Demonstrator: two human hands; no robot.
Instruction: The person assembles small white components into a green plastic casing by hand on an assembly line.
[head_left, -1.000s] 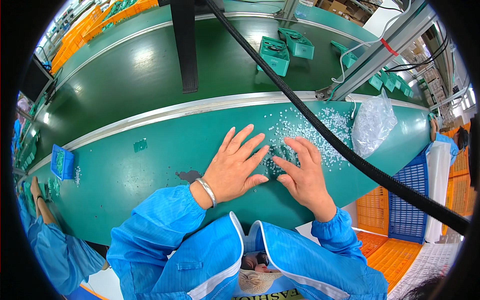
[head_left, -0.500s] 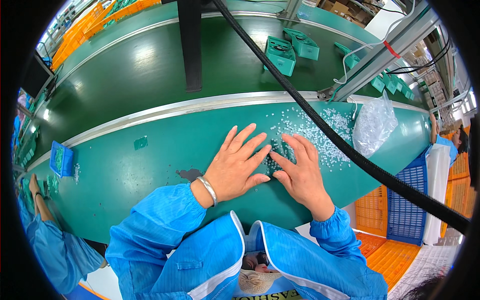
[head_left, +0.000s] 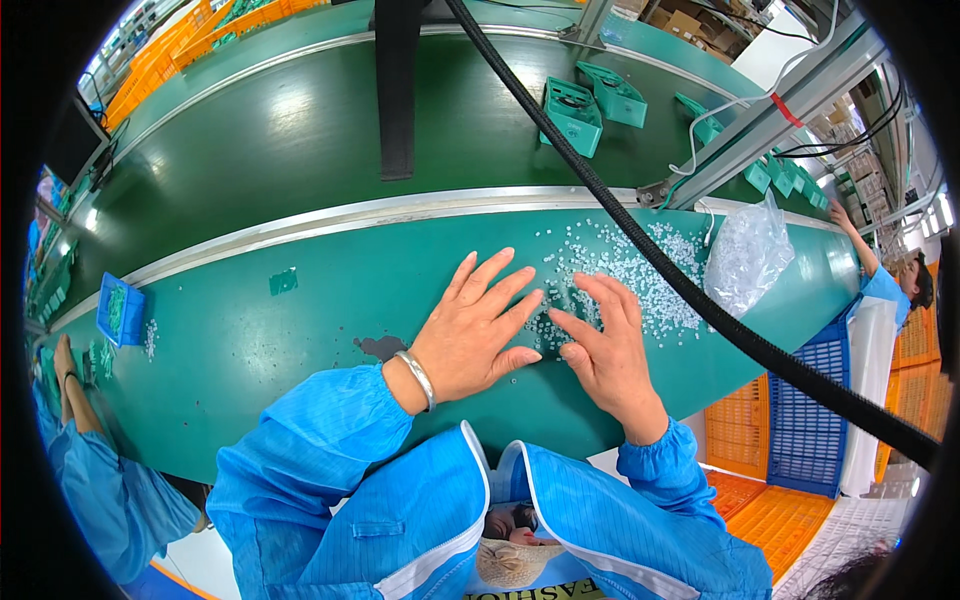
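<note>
Many small whitish, translucent plastic pieces (head_left: 655,285) lie scattered on the green work surface (head_left: 235,340), thickest to the right of my hands. My left hand (head_left: 475,325), with a silver bracelet at the wrist, rests over the surface with fingers spread and nothing in it. Beside it, at the near left edge of the scatter, my right hand (head_left: 610,345) is held with its fingers apart and bent a little. A few pieces lie between the two hands. Behind the scatter, a clear plastic bag (head_left: 748,255) holds more whitish content.
Beyond a metal rail runs a dark green belt (head_left: 290,120) with green plastic housings (head_left: 572,115). A black braided cable (head_left: 640,235) hangs across the view. At far left stands a blue bin (head_left: 121,310) of green parts. Co-workers' arms show at both sides; crates (head_left: 810,410) stand at right.
My right hand has shifted slightly right, its thumb and forefinger moving away from my left hand, which stays put. The housings on the belt sit a little further right. The co-worker at right has reached forward.
</note>
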